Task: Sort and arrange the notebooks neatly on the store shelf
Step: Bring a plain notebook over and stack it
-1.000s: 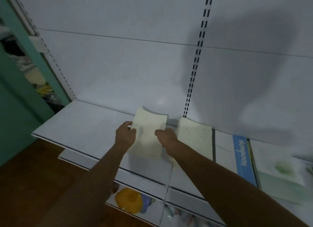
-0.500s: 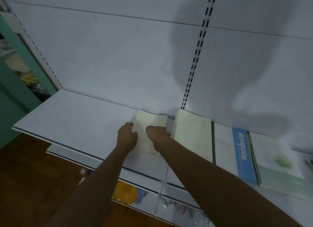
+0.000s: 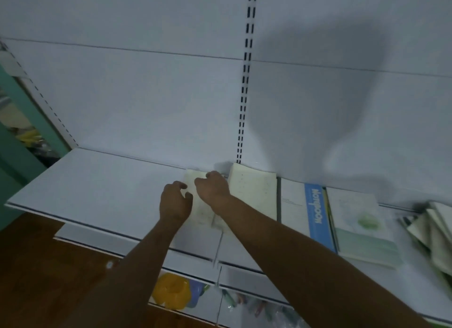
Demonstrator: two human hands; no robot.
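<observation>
A cream notebook (image 3: pixel 198 205), thin, with a matte, faintly speckled cover, lies flat on the smooth white metal shelf (image 3: pixel 97 188) with its far edge close to the back panel (image 3: pixel 146 102). The left hand (image 3: pixel 174 202) hovers at the notebook's left edge with loosely curled, slightly spread fingers (image 3: pixel 182 185); whether they touch the cover cannot be told. The right hand (image 3: pixel 213 189) rests over the notebook's far right corner, fingers curled downward onto it, the tips hidden. Just to the right, a second cream notebook (image 3: pixel 254 193) of the same speckled stock lies flat on the shelf, its far edge close to the panel below the slotted upright (image 3: pixel 245 82). Next in the row come a white notebook with a blue band (image 3: pixel 305 210), then a pale green notebook (image 3: pixel 359 225) with a soft round motif, edges close together. At the far right a loose pile of notebooks (image 3: pixel 430 229) lies tilted and fanned. To the left of the hands the shelf is a broad flat stretch running to its thin front lip. Below, a lower shelf holds a glossy yellow plastic toy (image 3: pixel 171 292); dark wood floor (image 3: pixel 36 266) shows at lower left.
</observation>
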